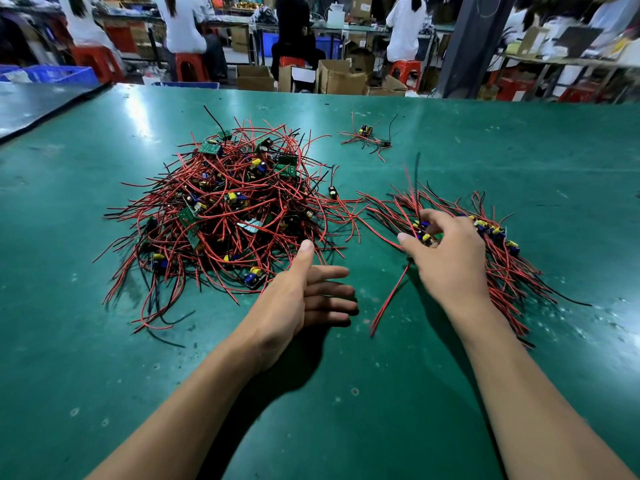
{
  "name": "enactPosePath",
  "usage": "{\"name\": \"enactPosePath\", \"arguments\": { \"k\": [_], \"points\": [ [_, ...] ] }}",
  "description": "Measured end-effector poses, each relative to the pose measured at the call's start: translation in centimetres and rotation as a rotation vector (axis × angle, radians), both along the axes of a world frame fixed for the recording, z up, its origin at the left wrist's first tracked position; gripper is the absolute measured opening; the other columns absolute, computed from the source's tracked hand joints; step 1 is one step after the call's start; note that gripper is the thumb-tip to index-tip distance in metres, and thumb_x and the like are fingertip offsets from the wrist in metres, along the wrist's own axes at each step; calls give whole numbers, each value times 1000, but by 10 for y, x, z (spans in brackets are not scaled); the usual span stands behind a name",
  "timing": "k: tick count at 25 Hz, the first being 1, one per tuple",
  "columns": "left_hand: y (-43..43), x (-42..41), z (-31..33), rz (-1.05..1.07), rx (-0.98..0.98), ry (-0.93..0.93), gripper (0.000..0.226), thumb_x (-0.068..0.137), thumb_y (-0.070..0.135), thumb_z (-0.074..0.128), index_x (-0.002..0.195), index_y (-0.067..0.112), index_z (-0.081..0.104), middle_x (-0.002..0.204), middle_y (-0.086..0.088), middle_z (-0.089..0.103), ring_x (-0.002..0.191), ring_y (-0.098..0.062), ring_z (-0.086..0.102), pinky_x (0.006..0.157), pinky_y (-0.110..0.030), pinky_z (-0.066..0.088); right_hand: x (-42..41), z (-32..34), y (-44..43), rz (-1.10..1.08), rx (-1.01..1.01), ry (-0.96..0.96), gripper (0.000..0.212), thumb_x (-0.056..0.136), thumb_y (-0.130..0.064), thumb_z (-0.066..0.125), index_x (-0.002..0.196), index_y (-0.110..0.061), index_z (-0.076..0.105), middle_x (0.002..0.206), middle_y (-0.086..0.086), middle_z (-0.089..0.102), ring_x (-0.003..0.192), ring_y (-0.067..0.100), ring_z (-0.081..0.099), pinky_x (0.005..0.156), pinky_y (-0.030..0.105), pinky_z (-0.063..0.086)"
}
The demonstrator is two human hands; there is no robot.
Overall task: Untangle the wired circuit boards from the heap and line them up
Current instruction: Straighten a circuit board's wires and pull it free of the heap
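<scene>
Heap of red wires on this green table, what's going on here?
A person is sorting wired circuit boards on a green table. Their right hand pinches one wired board at the left end of a row of boards already laid out on the right. The left hand is open and empty, beside the near edge of the big tangled heap, most of which is unsorted. A small clump of boards lies apart, farther back.

Beyond the green table [346, 393], people in white tops [181, 26] and 1 in black [294, 29] sit on red stools [189, 65]. Cardboard boxes [341, 79], blue crates [52, 75] and a dark pillar [474, 43] stand nearby.
</scene>
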State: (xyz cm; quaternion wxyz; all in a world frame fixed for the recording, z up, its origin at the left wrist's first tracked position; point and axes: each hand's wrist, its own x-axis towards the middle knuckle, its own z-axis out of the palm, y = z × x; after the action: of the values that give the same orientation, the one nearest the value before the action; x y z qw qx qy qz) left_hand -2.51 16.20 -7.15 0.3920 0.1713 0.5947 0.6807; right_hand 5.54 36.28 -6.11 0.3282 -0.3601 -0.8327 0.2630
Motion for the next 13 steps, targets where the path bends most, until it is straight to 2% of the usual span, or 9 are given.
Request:
{"name": "enactPosePath", "arguments": {
  "k": [2, 5, 8, 10, 13],
  "points": [
    [0, 1, 0, 3, 0, 4, 71, 98, 58, 26, 112, 1, 65, 102, -24, 72, 92, -37, 72, 81, -42, 60, 0, -2, -2, -27, 125, 20, 51, 84, -28, 78, 131, -18, 63, 116, 5, 54, 95, 23, 58, 94, 34, 45],
    [0, 2, 0, 8, 4, 3, 71, 99, 57, 27, 110, -1, 66, 100, -25, 72, 90, -37, 72, 78, -40, 61, -9, -4, -21, 204, 134, 109, 28, 86, -22, 76, 112, -15, 73, 104, 4, 65, 78, 14, 59, 86, 26, 47],
    [2, 2, 0, 21, 8, 12, 70, 99, 56, 28, 105, -2, 67, 97, -26, 72, 87, -36, 72, 77, -41, 61, -16, -12, -39, 430, 49, -53, 19, 88, -27, 73, 104, -18, 76, 95, -1, 70, 81, 13, 65, 86, 31, 52],
    [2, 2, -1, 27, 11, 19, 70, 98, 56, 29, 102, -2, 68, 95, -26, 72, 87, -37, 72, 77, -42, 61, -15, -16, -40, 402, 58, -174, 21, 88, -36, 70, 104, -23, 75, 96, -4, 72, 87, 17, 67, 85, 35, 53],
    [2, 1, -1, 23, 8, 22, 71, 97, 57, 29, 104, -3, 67, 94, -25, 73, 86, -37, 72, 75, -40, 62, -11, -12, -31, 182, 111, -277, 23, 88, -45, 65, 101, -27, 73, 96, -6, 74, 92, 23, 67, 79, 32, 53]
  ]
}}
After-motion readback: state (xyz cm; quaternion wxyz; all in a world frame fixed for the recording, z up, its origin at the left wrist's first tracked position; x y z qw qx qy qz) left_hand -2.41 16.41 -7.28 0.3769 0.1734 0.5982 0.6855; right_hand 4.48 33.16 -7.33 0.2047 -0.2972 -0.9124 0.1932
